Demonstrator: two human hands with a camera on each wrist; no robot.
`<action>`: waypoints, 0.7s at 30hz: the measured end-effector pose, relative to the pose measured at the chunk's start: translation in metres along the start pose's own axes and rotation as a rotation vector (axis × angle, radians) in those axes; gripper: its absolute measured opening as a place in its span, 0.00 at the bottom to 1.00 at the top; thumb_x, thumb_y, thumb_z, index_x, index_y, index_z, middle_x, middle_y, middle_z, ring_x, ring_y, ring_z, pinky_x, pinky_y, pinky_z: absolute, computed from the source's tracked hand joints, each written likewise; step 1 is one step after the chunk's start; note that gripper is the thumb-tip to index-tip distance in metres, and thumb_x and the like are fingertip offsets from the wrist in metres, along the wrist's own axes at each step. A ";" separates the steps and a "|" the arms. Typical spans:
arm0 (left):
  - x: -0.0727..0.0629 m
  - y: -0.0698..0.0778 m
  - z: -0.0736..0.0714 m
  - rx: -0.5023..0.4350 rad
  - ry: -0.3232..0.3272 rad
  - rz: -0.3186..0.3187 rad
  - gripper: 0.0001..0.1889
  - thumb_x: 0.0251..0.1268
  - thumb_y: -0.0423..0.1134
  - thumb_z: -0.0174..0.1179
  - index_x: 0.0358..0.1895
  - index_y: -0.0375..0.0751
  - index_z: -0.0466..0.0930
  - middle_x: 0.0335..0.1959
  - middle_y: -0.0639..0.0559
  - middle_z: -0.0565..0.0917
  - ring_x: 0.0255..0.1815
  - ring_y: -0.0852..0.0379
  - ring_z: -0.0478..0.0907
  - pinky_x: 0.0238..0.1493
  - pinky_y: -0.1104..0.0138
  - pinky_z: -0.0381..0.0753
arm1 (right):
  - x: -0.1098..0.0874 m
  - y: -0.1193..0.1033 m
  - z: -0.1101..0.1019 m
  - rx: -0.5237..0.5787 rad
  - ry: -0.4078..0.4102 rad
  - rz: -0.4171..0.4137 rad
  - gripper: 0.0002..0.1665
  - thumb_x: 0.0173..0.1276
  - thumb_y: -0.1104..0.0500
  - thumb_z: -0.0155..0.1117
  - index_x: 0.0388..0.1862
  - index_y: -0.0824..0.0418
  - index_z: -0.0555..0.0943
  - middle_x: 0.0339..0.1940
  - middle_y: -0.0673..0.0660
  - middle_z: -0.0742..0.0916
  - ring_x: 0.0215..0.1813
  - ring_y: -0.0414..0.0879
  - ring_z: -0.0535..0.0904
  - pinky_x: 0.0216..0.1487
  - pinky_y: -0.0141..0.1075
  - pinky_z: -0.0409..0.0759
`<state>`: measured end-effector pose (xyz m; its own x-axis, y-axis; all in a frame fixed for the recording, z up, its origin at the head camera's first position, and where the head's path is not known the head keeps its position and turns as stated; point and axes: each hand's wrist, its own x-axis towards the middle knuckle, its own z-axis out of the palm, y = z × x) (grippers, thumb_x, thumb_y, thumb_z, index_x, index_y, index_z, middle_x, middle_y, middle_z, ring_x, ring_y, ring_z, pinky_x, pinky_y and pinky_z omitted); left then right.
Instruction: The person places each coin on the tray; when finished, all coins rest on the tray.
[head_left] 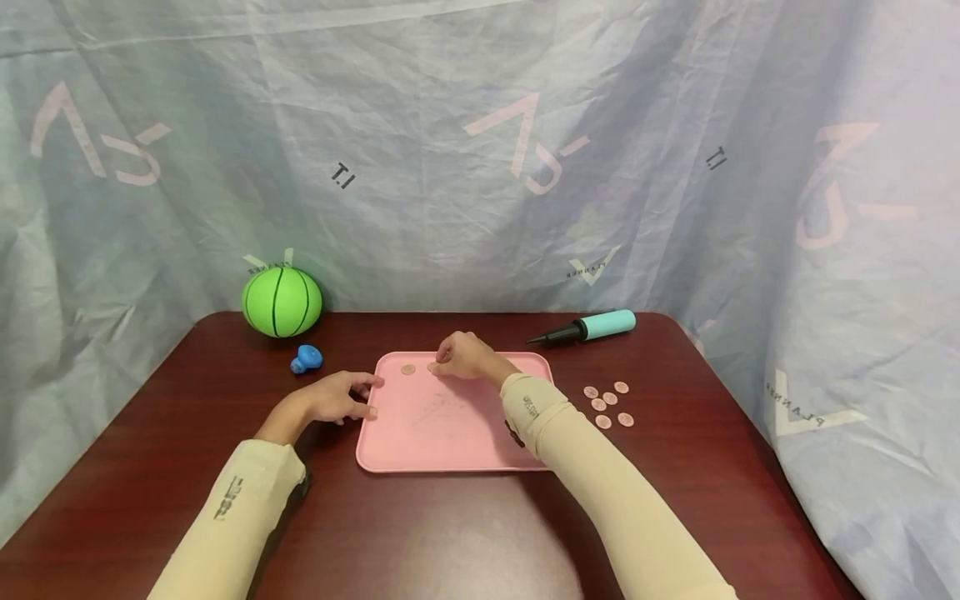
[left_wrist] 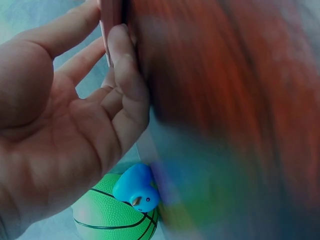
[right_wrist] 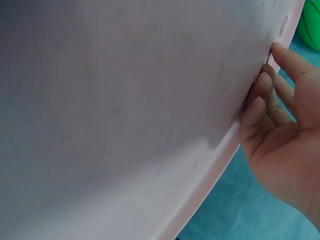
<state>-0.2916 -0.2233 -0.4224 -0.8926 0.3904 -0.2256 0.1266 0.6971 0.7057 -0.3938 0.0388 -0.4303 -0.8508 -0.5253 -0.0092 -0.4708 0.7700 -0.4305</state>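
Observation:
A pink rectangular tray (head_left: 420,442) lies on the dark red table. My left hand (head_left: 330,398) grips the tray's left edge, and in the left wrist view the thumb and fingers meet at its rim (left_wrist: 104,37). Over the far part of the tray, my right hand (head_left: 467,357) pinches a small copper-coloured coin (head_left: 432,367) close to the tray's surface. The right wrist view has the thumb and fingertips together there, largely hiding the coin. Left of it, another coin (head_left: 408,369) rests flat on the tray near the far rim.
Several loose coins (head_left: 610,398) are scattered on the table (head_left: 450,533) right of the tray. Behind them is a hand pump (head_left: 607,323) with a teal body and black nozzle. At the back left are a green ball (head_left: 282,302) and a blue rubber duck (head_left: 307,359). A grey curtain (head_left: 420,167) hangs behind.

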 end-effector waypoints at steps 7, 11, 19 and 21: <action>0.000 0.001 -0.001 0.006 0.002 -0.006 0.33 0.61 0.38 0.69 0.68 0.33 0.69 0.49 0.40 0.76 0.30 0.55 0.75 0.28 0.62 0.77 | 0.000 -0.003 0.000 -0.032 -0.011 -0.041 0.10 0.65 0.47 0.70 0.42 0.49 0.87 0.34 0.44 0.87 0.38 0.38 0.80 0.40 0.34 0.78; 0.000 0.001 -0.001 0.011 0.003 -0.010 0.33 0.62 0.38 0.69 0.69 0.34 0.69 0.50 0.40 0.76 0.31 0.54 0.75 0.29 0.62 0.78 | 0.001 -0.005 0.000 -0.069 -0.025 -0.029 0.09 0.66 0.46 0.69 0.40 0.47 0.87 0.32 0.43 0.85 0.38 0.38 0.80 0.40 0.36 0.77; 0.001 0.001 -0.001 0.007 -0.009 -0.016 0.33 0.62 0.39 0.69 0.70 0.34 0.68 0.50 0.40 0.76 0.32 0.54 0.75 0.29 0.62 0.78 | 0.001 -0.001 0.001 -0.050 -0.028 -0.014 0.08 0.65 0.47 0.70 0.37 0.49 0.86 0.35 0.45 0.86 0.41 0.39 0.80 0.43 0.35 0.77; 0.001 0.001 -0.001 0.007 -0.008 -0.021 0.34 0.62 0.39 0.69 0.70 0.35 0.68 0.51 0.40 0.76 0.32 0.54 0.75 0.30 0.62 0.78 | 0.001 -0.001 0.002 -0.046 -0.032 -0.022 0.08 0.65 0.47 0.70 0.36 0.49 0.86 0.35 0.45 0.86 0.41 0.39 0.80 0.44 0.35 0.77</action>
<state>-0.2927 -0.2228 -0.4210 -0.8917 0.3802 -0.2454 0.1107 0.7091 0.6964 -0.3937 0.0374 -0.4317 -0.8327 -0.5529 -0.0293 -0.5000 0.7736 -0.3893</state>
